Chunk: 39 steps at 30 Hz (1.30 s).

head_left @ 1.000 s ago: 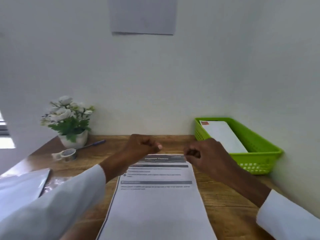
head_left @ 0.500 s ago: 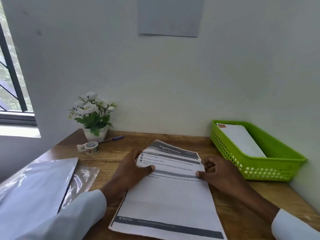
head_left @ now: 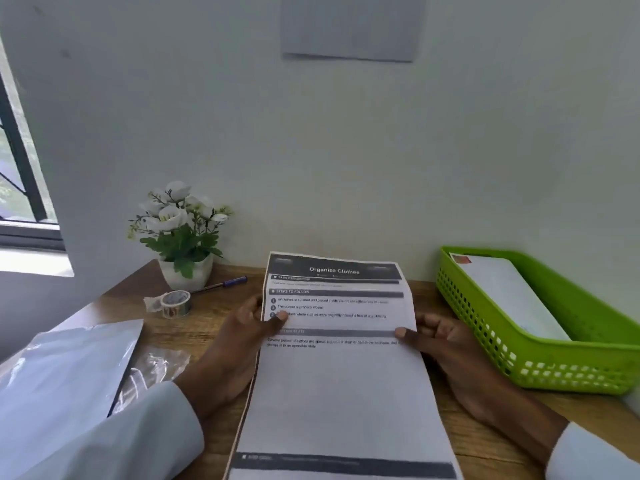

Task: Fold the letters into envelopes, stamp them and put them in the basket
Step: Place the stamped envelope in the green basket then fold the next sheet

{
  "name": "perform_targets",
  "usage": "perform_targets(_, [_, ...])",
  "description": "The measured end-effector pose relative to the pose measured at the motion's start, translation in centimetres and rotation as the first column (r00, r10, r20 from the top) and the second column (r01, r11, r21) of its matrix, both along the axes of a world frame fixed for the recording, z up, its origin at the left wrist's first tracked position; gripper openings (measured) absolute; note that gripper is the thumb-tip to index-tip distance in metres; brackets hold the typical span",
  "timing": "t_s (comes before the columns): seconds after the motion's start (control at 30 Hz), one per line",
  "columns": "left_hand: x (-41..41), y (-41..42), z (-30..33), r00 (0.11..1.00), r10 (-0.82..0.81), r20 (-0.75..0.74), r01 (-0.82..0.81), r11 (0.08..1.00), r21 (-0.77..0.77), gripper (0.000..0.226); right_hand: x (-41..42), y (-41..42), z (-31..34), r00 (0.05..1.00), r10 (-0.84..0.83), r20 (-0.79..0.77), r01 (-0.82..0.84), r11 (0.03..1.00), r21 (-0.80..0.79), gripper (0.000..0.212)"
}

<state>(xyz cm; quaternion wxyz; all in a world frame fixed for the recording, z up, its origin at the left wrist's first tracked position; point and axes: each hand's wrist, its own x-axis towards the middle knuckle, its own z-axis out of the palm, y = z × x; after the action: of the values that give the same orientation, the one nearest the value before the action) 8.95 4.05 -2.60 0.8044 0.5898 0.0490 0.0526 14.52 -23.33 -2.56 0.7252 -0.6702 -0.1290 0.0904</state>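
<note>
Leftmost, a window (head_left: 20, 161) with dark bars shows at the edge of the wall, and below it a grey plastic sleeve (head_left: 62, 382) lies on the wooden desk (head_left: 491, 441), with a crumpled clear wrapper (head_left: 156, 368) just beside its right edge. Behind these, near the wall, stands a white pot of white flowers (head_left: 180, 233); a roll of tape (head_left: 176, 303) sits in front of it and a pen (head_left: 225, 284) lies just to the right of the pot.

Next comes the left hand (head_left: 239, 344), in a pale sleeve, which pinches the left edge of the letter (head_left: 339, 382), thumb on the printed face and fingers curled behind the sheet. The letter is a printed page headed "Organize Clothes"; its near part lies along the middle of the desk, while its far end is raised off the wood and tilts up toward the wall. The right hand (head_left: 446, 355) grips the opposite edge at about the same height, thumb tip on top and curled fingers behind.

On the wall above the letter hangs a blank grey sheet (head_left: 351, 26). Farthest right, a green basket (head_left: 540, 372) rests on the desk against the corner of the wall, well apart from the letter, and holds a white envelope (head_left: 509, 292) with a red stamp (head_left: 462, 260) at its far left corner
</note>
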Motion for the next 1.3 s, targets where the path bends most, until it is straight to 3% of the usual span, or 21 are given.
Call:
perform_targets(0.13, [-0.1, -0.1, 0.1, 0.997, -0.078, 0.025, 0.08, 0.994, -0.079, 0.033, 0.3, -0.1, -0.1, 0.997, 0.069, -0.047, -0.068, 0.998, 0.009, 0.033])
perform_targets(0.27, [0.1, -0.2, -0.2, 0.988, -0.152, 0.027, 0.154, 0.985, -0.072, 0.039, 0.8, -0.7, -0.1, 0.993, 0.034, -0.11, -0.021, 0.993, 0.113, 0.032])
perform_targets(0.43, [0.0, -0.6, 0.2, 0.989, -0.14, -0.052, 0.131, 0.981, -0.146, 0.034, 1.2, -0.7, -0.1, 0.987, 0.014, -0.16, 0.019, 0.979, 0.201, 0.031])
perform_targets(0.63, [-0.2, 0.0, 1.0, 0.984, -0.142, -0.106, 0.106, 0.952, -0.288, 0.026, 0.8, -0.9, 0.3, 0.993, -0.079, -0.083, 0.087, 0.991, 0.102, 0.018])
perform_targets(0.7, [-0.1, 0.0, 1.1, 0.99, -0.115, -0.085, 0.09, 0.963, -0.256, 0.028, 0.6, -0.6, 0.1, 0.993, -0.106, -0.056, 0.112, 0.989, 0.097, 0.018])
perform_targets(0.87, [-0.3, -0.5, 0.9, 0.983, -0.145, -0.112, 0.153, 0.986, 0.066, 0.013, 0.4, -0.3, -0.1, 0.987, -0.162, 0.013, 0.161, 0.984, 0.075, 0.019])
perform_targets(0.97, [-0.8, -0.7, 0.9, 0.969, -0.211, -0.125, 0.22, 0.973, 0.065, 0.023, 0.2, -0.2, 0.0, 0.987, -0.159, 0.007, 0.158, 0.985, 0.077, 0.017])
perform_targets(1.07, [-0.6, -0.7, 0.8, 0.98, -0.162, -0.119, 0.168, 0.985, 0.038, 0.026, 0.4, 0.0, -0.2, 0.991, -0.132, -0.014, 0.133, 0.984, 0.116, 0.031])
perform_targets(1.17, [-0.3, -0.5, 0.7, 0.986, -0.12, -0.119, 0.123, 0.992, 0.023, 0.032, 0.8, -0.1, 0.0, 0.991, -0.117, -0.07, 0.126, 0.982, 0.143, 0.023])
perform_targets(1.3, [-0.2, -0.4, 0.5, 0.987, -0.129, -0.098, 0.128, 0.992, -0.018, 0.041, 0.2, -0.3, 0.1, 0.998, -0.009, -0.069, 0.012, 0.999, 0.044, 0.032])
